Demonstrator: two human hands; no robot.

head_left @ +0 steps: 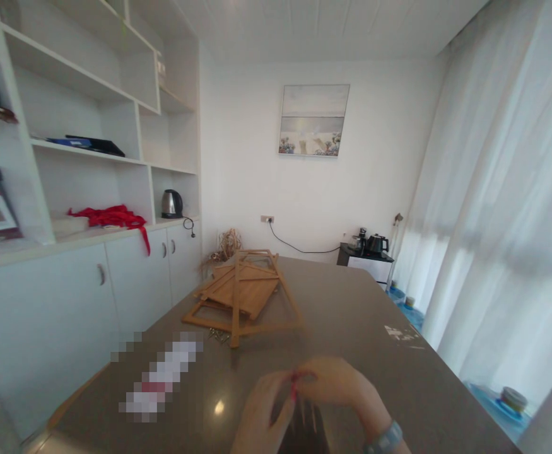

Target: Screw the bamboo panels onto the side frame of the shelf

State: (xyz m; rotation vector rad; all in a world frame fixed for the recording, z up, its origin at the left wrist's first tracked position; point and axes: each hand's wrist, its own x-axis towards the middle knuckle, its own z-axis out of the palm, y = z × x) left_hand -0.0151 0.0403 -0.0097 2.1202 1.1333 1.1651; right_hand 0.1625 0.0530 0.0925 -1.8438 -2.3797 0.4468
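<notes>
Low in the middle of the head view, my left hand (262, 407) and my right hand (335, 378) meet fingertip to fingertip above the table. Both are closed in a pinch on a thin red strand (294, 386), of which only a short bit shows between the fingers. Its exact kind is too small and blurred to make out. My right wrist wears a pale band. Farther up the table, wooden frames (236, 302) and a slatted wooden panel (245, 287) lie in a loose pile. Several small metal screws (219, 335) lie by its near edge.
The dark glossy table (346, 315) carries a pixelated strip (162, 381) at left and whitish scraps (401, 336) at right. White shelves and cabinets (134, 271) line the left. Blue water bottles (411, 312) stand by the curtain. A black-topped stand (365, 258) holds kettles.
</notes>
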